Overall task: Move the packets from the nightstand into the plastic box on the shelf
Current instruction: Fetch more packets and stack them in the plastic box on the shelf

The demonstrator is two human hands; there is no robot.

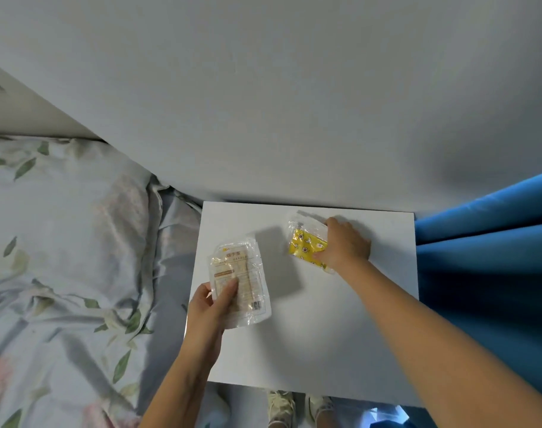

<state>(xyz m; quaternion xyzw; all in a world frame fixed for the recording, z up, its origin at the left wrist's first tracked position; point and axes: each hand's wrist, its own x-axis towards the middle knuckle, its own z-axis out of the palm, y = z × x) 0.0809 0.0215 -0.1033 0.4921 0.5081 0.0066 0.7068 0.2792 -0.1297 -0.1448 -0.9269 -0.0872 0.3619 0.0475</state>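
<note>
Two packets are over the white nightstand top (325, 329). My left hand (212, 307) pinches the lower left corner of a clear packet with beige printed contents (242, 273), thumb on top, and the packet is lifted above the surface, casting a shadow. My right hand (345, 245) grips the right side of a clear packet with a yellow patterned item inside (303, 242), near the back of the nightstand. The plastic box and the shelf are out of view.
A bed with a leaf-patterned duvet (63, 257) lies against the nightstand's left side. A blue curtain (485, 257) hangs at its right. A grey wall (263, 103) stands behind. My shoes (282, 406) show below the front edge.
</note>
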